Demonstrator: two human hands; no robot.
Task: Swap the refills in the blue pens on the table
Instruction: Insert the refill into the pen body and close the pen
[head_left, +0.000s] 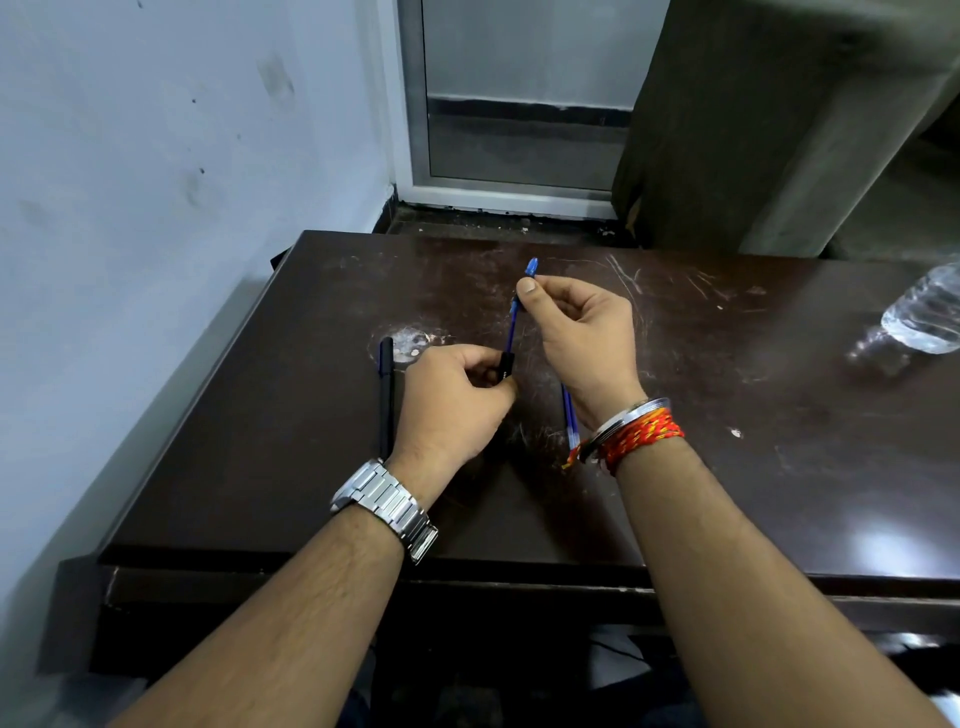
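My left hand (451, 402) grips a black pen barrel (506, 365) whose open end points up and away. My right hand (582, 335) pinches a blue refill (511, 332) near its blue tip end (531, 267); the refill's lower end sits in the barrel's mouth. A second blue refill (570, 418) lies on the dark table (727, 441), partly hidden under my right wrist. A black pen (385, 395) lies on the table just left of my left hand.
A clear plastic water bottle (924, 312) lies at the table's right edge. A pale wall runs along the left. Beyond the table's far edge are a door frame and a dark wooden panel.
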